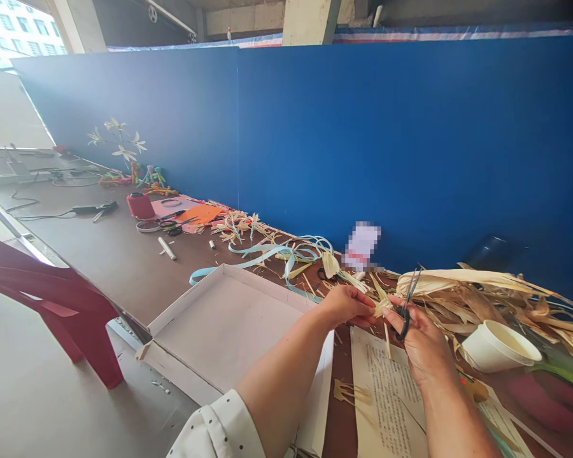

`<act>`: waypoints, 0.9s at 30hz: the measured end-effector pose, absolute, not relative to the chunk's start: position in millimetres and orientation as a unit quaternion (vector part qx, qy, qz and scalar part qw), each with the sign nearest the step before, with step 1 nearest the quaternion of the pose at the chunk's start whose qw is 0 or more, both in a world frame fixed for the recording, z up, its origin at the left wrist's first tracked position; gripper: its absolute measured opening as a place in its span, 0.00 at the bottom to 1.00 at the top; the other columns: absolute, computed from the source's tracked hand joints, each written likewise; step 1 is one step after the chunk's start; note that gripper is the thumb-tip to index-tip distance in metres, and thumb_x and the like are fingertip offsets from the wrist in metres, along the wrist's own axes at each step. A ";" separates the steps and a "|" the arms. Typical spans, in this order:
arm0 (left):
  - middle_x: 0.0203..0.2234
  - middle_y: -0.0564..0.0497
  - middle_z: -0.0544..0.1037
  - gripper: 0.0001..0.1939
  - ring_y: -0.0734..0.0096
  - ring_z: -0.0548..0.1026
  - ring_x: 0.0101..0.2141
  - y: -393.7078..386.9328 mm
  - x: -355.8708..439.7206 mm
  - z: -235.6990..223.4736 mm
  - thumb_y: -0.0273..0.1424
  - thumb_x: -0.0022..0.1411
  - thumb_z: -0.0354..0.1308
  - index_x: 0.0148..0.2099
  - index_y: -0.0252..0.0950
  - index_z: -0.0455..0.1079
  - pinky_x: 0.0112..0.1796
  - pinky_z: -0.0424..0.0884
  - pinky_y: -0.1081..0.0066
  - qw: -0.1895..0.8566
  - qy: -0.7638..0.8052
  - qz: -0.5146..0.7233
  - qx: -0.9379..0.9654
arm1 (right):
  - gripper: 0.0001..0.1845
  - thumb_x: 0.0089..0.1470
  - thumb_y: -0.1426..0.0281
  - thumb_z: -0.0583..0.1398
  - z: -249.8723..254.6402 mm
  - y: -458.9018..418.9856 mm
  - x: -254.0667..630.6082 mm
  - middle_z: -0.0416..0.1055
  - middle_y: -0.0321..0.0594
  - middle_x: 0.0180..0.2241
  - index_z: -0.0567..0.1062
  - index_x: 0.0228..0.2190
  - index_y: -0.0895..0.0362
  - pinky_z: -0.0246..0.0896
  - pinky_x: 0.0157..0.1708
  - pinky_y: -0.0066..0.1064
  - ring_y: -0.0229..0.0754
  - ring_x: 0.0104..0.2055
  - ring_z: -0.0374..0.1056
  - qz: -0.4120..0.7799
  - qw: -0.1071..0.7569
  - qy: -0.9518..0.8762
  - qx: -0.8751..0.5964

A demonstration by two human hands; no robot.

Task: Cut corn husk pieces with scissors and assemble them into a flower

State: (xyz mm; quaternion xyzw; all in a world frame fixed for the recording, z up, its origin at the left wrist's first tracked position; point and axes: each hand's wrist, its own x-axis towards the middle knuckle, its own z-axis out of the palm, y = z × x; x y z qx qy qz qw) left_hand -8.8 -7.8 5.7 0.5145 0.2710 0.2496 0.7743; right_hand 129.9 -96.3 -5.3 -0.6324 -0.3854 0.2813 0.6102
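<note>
Pinching pale strips (382, 308) narrowly, left grip (346, 305) sits beside right grip (426, 343), which also holds black-handled scissors (403, 324).

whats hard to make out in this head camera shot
Head view, pale piece: its full shape, partly covered by the left hand and right hand.
Head view, printed sheet: its words, too small to read; its lower end, cut off by the bottom edge.
Head view, item by the blue panel: what it is, hidden by pixelation.
Head view, red chair: the rest of it, cut off by the left edge.
</note>
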 end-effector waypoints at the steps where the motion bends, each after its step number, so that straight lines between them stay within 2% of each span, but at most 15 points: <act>1: 0.19 0.51 0.73 0.05 0.75 0.74 0.23 -8.1 -8.6 5.9 0.20 0.49 0.61 0.30 0.29 0.68 0.30 0.73 0.73 0.774 0.271 0.248 0.516 | 0.34 0.38 0.65 0.67 -4.8 -96.6 129.6 0.76 0.35 0.33 0.71 0.51 0.53 0.63 0.33 0.29 0.42 0.34 0.71 0.279 0.607 -0.386 -0.636; 7: 0.22 0.52 0.73 0.08 0.76 0.73 0.25 -10.8 -10.0 8.5 0.23 0.46 0.64 0.31 0.30 0.69 0.32 0.72 0.70 0.755 0.279 0.238 0.544 | 0.31 0.37 0.65 0.66 -0.2 -97.6 127.1 0.77 0.35 0.32 0.73 0.48 0.51 0.64 0.32 0.29 0.43 0.34 0.72 0.271 0.590 -0.379 -0.659; 12: 0.24 0.54 0.72 0.16 0.82 0.67 0.23 -11.6 -13.1 8.6 0.31 0.42 0.68 0.35 0.31 0.72 0.28 0.66 0.76 0.693 0.283 0.229 0.622 | 0.31 0.35 0.66 0.67 3.1 -98.5 125.0 0.77 0.36 0.32 0.73 0.46 0.52 0.65 0.34 0.32 0.47 0.36 0.73 0.294 0.588 -0.375 -0.654; 17: 0.20 0.55 0.69 0.09 0.81 0.64 0.21 -9.4 -12.7 6.6 0.31 0.47 0.64 0.32 0.31 0.72 0.25 0.63 0.77 0.655 0.316 0.245 0.641 | 0.30 0.36 0.67 0.67 -1.1 -97.8 128.6 0.77 0.36 0.32 0.74 0.46 0.51 0.65 0.35 0.33 0.46 0.36 0.73 0.300 0.570 -0.385 -0.661; 22: 0.16 0.56 0.67 0.05 0.82 0.62 0.19 -7.7 -11.9 4.0 0.29 0.50 0.61 0.29 0.30 0.72 0.24 0.60 0.78 0.671 0.304 0.238 0.633 | 0.29 0.37 0.67 0.66 -3.8 -96.9 131.2 0.77 0.36 0.32 0.74 0.46 0.51 0.65 0.34 0.33 0.47 0.36 0.73 0.292 0.570 -0.396 -0.658; 27: 0.17 0.56 0.68 0.04 0.83 0.63 0.19 -7.4 -11.0 4.9 0.27 0.49 0.61 0.28 0.30 0.71 0.25 0.62 0.78 0.699 0.302 0.246 0.600 | 0.29 0.37 0.67 0.66 0.0 -98.1 127.7 0.77 0.37 0.35 0.74 0.45 0.51 0.65 0.34 0.32 0.47 0.38 0.72 0.291 0.584 -0.388 -0.651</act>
